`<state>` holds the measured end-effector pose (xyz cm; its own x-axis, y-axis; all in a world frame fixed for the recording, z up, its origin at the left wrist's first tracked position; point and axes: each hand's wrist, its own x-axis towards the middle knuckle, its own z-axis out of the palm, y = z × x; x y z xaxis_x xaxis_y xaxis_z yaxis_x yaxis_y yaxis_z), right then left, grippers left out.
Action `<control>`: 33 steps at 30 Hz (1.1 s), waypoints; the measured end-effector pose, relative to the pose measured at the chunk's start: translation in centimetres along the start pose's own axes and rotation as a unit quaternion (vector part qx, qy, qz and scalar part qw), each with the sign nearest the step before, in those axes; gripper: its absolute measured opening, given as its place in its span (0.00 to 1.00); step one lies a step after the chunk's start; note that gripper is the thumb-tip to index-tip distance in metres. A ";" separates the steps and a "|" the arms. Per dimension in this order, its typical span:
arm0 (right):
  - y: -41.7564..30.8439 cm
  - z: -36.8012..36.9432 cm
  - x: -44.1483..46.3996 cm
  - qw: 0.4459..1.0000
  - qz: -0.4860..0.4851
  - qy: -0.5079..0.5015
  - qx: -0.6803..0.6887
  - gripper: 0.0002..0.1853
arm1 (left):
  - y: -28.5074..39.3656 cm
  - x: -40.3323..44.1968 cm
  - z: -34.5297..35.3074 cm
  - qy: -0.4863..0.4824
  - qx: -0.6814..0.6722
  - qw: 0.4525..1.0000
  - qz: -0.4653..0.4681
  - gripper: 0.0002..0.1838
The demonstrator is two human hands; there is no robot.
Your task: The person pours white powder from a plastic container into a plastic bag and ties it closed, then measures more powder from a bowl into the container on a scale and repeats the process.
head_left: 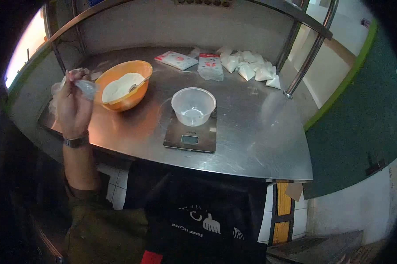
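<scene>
My left hand (75, 108), with a dark watch at the wrist, is raised at the left over the table's edge. Its fingers are closed on a crumpled clear plastic bag (88, 89). Just to its right stands an orange bowl (128, 104) of white powder, with a spoon (133, 88) resting in the powder. Near the table's middle, a clear plastic tub (193, 108) sits on a dark kitchen scale (176, 138); I see no contents in the tub. My right hand is out of view.
Several tied bags of white powder (255, 68) lie at the back right. Two flat red-and-white packets (176, 60) are left of them. A metal post (310, 55) rises at the steel table's (260, 145) right side, and a shelf edge (291, 13) crosses above.
</scene>
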<state>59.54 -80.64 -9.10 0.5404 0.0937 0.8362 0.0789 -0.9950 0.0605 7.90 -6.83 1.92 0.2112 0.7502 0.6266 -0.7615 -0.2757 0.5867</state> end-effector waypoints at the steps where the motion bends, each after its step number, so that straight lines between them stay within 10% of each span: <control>1: -6.8 -0.6 1.3 0.996 -0.051 0.005 0.069 0.23 | -0.5 -0.3 1.2 -0.003 -0.011 1.000 0.007 0.10; 5: -27.4 -2.6 2.7 0.909 -0.108 -0.042 0.399 0.19 | -3.3 -1.8 4.9 -0.026 -0.025 0.999 0.020 0.10; 8: -41.5 -11.0 3.7 0.683 -0.259 -0.146 0.667 0.17 | -5.4 -2.8 6.9 -0.013 -0.049 0.999 -0.001 0.10; 11: -51.3 -19.8 4.1 0.552 -0.446 -0.147 0.689 0.22 | -7.1 -3.5 8.1 -0.029 -0.021 0.999 -0.039 0.15; 18: -67.7 -27.7 -1.0 0.281 -0.401 -0.388 0.781 0.19 | -7.1 -2.5 7.6 -0.043 0.013 0.993 -0.111 0.20; 22: -70.5 -29.3 -0.4 0.318 -0.473 -0.421 0.706 0.14 | -6.2 -0.5 3.6 -0.029 -0.005 0.989 -0.146 0.17; 25: -73.6 -29.3 -1.1 0.307 -0.521 -0.252 0.755 0.16 | -4.7 1.4 1.1 -0.016 -0.016 0.977 -0.211 0.14; 28: -75.1 -30.3 -0.2 0.251 -0.470 -0.479 0.697 0.18 | -3.3 4.0 -1.5 -0.024 0.086 0.960 -0.267 0.12; 33: -77.5 -32.5 -1.4 0.360 -0.512 -0.399 0.670 0.16 | -0.8 9.5 -2.9 -0.146 0.400 0.786 -0.449 0.13</control>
<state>25.46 -4.75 2.73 -0.3202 0.9005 0.2942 0.6242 0.4341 -0.6496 8.78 2.25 5.93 0.6635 0.7205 -0.2016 0.3783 -0.0906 0.9212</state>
